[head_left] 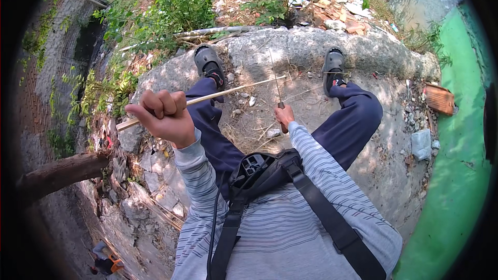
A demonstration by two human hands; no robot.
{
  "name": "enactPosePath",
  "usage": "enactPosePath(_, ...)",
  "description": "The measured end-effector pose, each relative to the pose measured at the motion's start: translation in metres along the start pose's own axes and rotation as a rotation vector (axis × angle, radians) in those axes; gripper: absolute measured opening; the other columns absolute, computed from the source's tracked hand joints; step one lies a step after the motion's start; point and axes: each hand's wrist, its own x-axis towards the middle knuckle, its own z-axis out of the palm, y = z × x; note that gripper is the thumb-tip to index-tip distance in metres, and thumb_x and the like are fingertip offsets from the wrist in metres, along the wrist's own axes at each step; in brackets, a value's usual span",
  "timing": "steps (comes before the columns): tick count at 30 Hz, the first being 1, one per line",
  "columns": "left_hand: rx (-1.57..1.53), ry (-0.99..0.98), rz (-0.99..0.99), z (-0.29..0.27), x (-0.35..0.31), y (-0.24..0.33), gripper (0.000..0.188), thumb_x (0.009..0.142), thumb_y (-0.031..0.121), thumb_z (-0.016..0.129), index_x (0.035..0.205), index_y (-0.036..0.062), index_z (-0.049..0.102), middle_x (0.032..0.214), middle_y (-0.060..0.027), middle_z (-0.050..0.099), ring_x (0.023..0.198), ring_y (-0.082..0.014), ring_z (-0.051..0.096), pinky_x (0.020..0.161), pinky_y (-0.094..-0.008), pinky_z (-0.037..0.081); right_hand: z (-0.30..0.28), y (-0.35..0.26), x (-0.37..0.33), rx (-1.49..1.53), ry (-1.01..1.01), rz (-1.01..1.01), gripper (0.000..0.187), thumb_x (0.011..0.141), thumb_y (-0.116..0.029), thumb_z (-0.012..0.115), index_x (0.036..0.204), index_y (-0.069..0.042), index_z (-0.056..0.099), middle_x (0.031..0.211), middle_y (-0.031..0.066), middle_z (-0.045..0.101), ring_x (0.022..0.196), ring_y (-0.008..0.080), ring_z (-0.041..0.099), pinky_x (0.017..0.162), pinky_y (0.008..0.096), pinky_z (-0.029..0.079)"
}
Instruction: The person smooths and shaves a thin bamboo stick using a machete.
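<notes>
My left hand (162, 116) is closed in a fist round a long, pale strip of wood or bamboo (228, 92). The strip slants up to the right, its far end lying in front of the blade. A slim knife (277, 84) is gripped by its brown handle in my right hand (286, 116), between my knees. Its thin blade points away from me and crosses near the strip's tip; whether the two touch, I cannot tell. Thin shavings or dry fibres (267, 129) lie on the ground below my hands.
A low concrete ledge (311, 44) curves beyond my shoes. Green plants (179, 10) and rubble (353, 18) lie past it. Right stand an orange-brown block (439, 98), a pale plastic bag (421, 144) and a green wall (446, 186). A log (65, 171) juts in left; a person (106, 260) is at lower left.
</notes>
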Motion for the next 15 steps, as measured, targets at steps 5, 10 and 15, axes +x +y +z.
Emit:
enactPosePath(5,-0.042,-0.132,-0.024,0.002,-0.004,0.005,0.057,0.111,0.055,0.035,0.070,0.0161,0.027,0.056,0.0045,0.016,0.050,-0.0077,0.005,0.047,-0.0314,0.008,0.006,0.002,-0.009,0.103,-0.039,0.044,0.010,0.082,-0.012,0.070,0.079,-0.004,0.064,0.064,0.0016,0.058,0.049,0.0116,0.054,0.043,0.0296,0.043)
enactPosePath(10,0.097,-0.188,-0.034,0.017,-0.010,0.008,0.036,0.111,0.032,0.038,0.083,0.0101,0.040,0.064,0.0005,0.028,0.050,-0.0097,0.019,0.049,-0.0314,0.020,0.000,0.010,0.003,0.055,0.016,0.017,0.012,0.081,-0.014,0.071,0.082,-0.002,0.068,0.065,0.0040,0.062,0.052,0.0131,0.058,0.045,0.0305,0.045)
enactPosePath(15,0.356,-0.036,-0.141,0.039,-0.007,0.019,0.025,0.097,0.020,0.046,0.117,0.0054,0.044,0.076,-0.0032,0.037,0.062,-0.0139,0.035,0.061,-0.0321,0.037,0.001,0.009,0.006,0.026,0.070,-0.008,0.013,0.081,-0.016,0.070,0.081,-0.003,0.069,0.063,0.0040,0.062,0.052,0.0134,0.059,0.046,0.0317,0.046)
